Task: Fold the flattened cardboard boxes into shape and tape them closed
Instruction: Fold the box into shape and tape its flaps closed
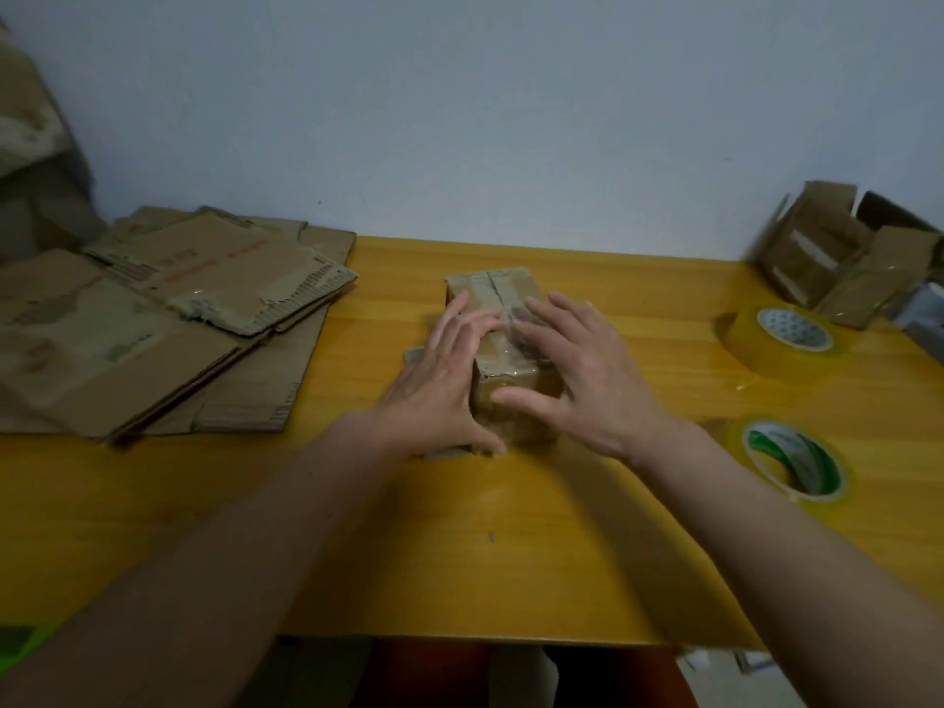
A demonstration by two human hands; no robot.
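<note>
A small folded cardboard box (493,291) stands in the middle of the yellow table (459,554), its top flaps closed with clear tape along the seam. My left hand (439,385) lies flat on the box's left side, fingers straight and pointing away from me. My right hand (577,375) presses on the top and right side with spread fingers, its thumb across the near end. A pile of flattened cardboard boxes (168,309) lies at the left. Two rolls of clear tape sit at the right, one farther back (789,344) and one nearer (789,459).
Folded boxes (843,258) are stacked at the table's far right corner against the pale wall. A brown cardboard shape (30,145) leans at the far left. The table's near edge runs just above my knees.
</note>
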